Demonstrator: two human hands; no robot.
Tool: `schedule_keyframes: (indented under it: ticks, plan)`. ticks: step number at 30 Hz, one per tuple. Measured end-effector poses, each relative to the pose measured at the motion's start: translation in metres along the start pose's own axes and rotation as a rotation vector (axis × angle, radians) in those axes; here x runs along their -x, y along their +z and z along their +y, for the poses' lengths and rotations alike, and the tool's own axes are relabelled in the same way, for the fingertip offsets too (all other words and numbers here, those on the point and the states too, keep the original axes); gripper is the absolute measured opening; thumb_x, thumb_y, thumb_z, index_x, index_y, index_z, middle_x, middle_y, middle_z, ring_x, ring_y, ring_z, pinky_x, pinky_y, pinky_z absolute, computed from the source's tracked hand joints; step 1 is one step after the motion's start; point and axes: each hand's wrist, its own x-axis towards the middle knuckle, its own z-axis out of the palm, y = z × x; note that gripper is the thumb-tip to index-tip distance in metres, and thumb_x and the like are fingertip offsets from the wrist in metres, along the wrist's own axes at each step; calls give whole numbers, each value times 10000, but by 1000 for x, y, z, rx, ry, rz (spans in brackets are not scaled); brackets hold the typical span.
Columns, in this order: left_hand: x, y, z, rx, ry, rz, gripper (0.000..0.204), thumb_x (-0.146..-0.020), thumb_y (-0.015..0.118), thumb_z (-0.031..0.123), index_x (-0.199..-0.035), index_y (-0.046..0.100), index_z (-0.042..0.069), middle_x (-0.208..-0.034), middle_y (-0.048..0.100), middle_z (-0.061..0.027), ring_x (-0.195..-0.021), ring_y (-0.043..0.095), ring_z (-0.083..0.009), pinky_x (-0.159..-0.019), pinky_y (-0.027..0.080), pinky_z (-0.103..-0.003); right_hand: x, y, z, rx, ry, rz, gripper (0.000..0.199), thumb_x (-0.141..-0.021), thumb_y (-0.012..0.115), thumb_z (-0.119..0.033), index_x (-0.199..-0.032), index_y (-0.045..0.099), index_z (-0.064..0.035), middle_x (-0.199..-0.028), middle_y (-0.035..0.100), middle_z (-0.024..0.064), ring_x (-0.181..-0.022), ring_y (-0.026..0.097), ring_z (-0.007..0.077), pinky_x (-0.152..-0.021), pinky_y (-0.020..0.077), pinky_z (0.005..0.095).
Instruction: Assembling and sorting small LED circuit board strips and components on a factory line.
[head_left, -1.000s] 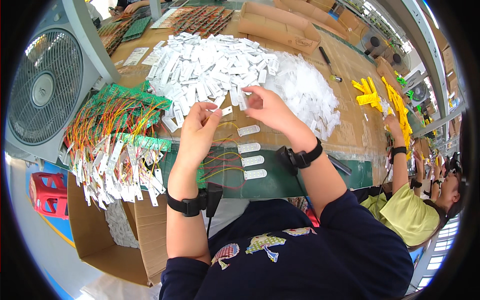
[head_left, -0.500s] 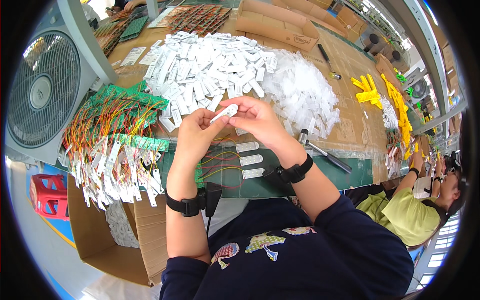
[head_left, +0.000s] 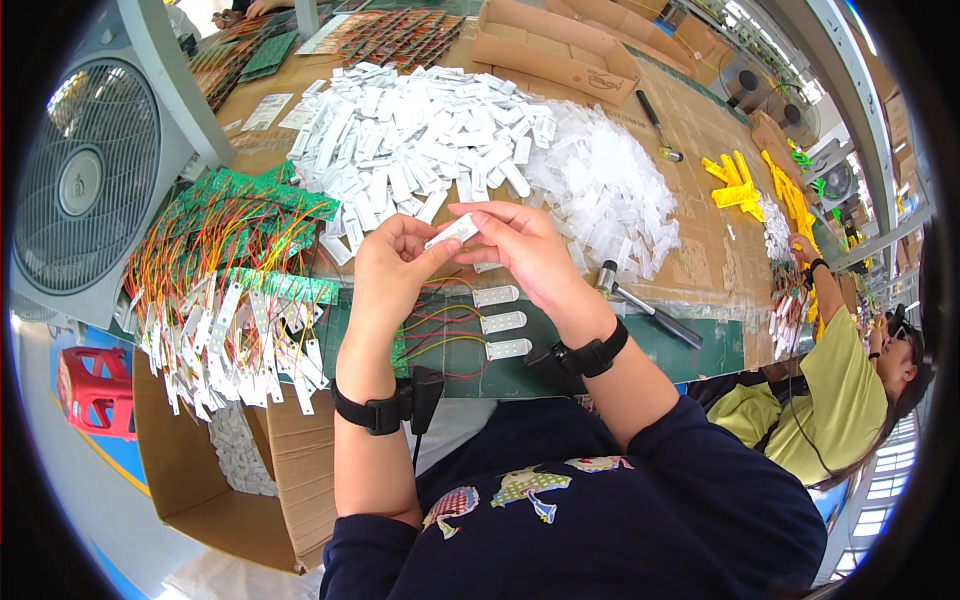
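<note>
Between my two hands, over the near part of the table, is a small white oblong plastic casing (head_left: pixel 455 231). My left hand (head_left: pixel 392 272) pinches its lower left end between thumb and fingers. My right hand (head_left: pixel 535 262) grips the other end, its thumb lying over the casing. Just below my hands, three small white LED boards (head_left: pixel 503 322) lie in a column on the green mat, with red and yellow wires running left. Beyond my hands spreads a large heap of similar white casings (head_left: pixel 400 130), and a heap of clear plastic covers (head_left: pixel 605 190) adjoins it on the right.
Wired green circuit boards (head_left: pixel 235 215) pile up at left beside a fan (head_left: pixel 85 190). A hammer (head_left: pixel 655 315) lies right of my right wrist; a screwdriver (head_left: pixel 655 125) lies farther back. An open cardboard box (head_left: pixel 300 480) stands below left. A co-worker (head_left: pixel 835 400) sits at right.
The casing has turned over in my fingers and now shows a plainer face. My right thumb has moved up onto it. At right, the co-worker's arm has stretched forward over the table.
</note>
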Motion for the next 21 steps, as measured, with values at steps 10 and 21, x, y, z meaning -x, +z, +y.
schedule_keyframes:
  ticks: [10,21]
  plan:
    - [3,-1,2,-8,54,-30,246,-747,734,138,-892,581,10,-568,412,89,-509,337,2,-456,213,-187,2,2,2,-13,57,20,281,-930,475,-156,-1117,572,30,-949,624,92,-811,630,151,-707,536,273]
    - [3,-2,3,-91,107,28,218,-741,733,168,-766,611,-10,-511,433,60,-466,338,-21,-425,235,-206,1,-2,0,105,-4,-101,224,-905,526,-106,-1083,576,19,-924,636,90,-815,641,151,-695,532,267]
